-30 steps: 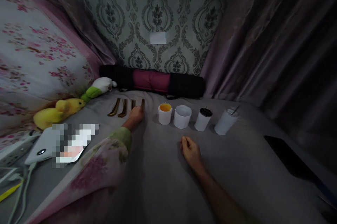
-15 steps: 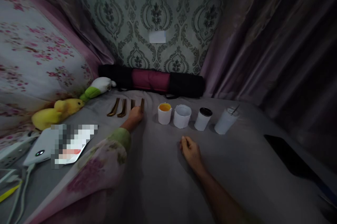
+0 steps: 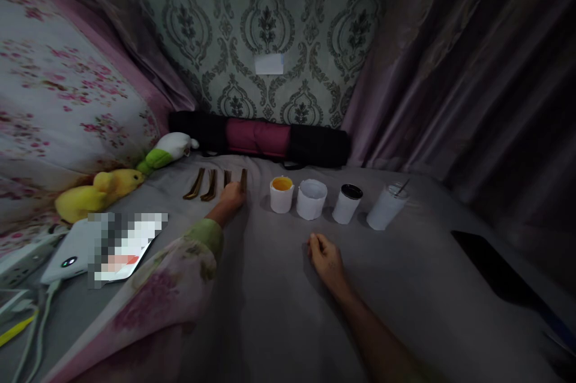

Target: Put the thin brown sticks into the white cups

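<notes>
Brown bundles that look like bent thin strips lie in a row on the grey bedsheet. My left hand is closed at the near end of the rightmost brown bundle, covering its lower part; the fingertips are hidden. To the right stand a white cup with orange-yellow contents, a wider white tub, a white cylinder with a dark top and a clear-topped jar with a thin stick in it. My right hand rests on the sheet before the tub, fingers curled, with nothing visible in them.
A black and maroon roll bag lies along the patterned wall. At left are a yellow plush toy, a green and white plush, a white power bank with a cable and a power strip. A dark flat object lies right.
</notes>
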Demonstrator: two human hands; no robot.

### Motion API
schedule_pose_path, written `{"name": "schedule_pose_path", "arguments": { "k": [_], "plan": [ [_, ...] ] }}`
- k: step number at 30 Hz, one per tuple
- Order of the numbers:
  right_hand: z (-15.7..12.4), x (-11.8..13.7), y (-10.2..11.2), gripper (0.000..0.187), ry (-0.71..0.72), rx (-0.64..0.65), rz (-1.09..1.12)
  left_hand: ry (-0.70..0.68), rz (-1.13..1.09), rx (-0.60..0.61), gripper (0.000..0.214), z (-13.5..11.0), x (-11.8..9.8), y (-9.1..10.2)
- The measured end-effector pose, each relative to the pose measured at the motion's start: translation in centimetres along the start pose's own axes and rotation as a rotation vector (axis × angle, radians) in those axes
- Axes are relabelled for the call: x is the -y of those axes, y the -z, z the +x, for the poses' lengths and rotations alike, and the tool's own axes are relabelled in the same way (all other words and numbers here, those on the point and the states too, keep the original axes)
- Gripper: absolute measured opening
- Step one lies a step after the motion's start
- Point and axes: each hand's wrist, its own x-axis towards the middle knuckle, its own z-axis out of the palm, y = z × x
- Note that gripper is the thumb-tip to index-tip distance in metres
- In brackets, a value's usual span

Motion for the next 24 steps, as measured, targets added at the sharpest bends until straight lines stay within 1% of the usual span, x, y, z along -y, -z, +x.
{"name": "schedule_pose_path", "arguments": {
  "k": [7, 15, 24],
  "plan": [
    [0.03, -0.23, -0.03, 0.042, 0.013, -0.004, -0.020, 0.025, -0.014, -0.029, 0.026, -0.09, -0.10, 0.18],
    [-0.12, 0.45, 0.20, 0.042, 0.023, -0.005, -0.032, 0.032, -0.040, -0.024, 0.027, 0.24, 0.16, 0.09],
    [0.01, -0.18, -0.01, 0.042, 0.025, -0.009, -0.026, 0.055, -0.084, -0.023, 0.027, 0.29, 0.13, 0.13]
  ]
}}
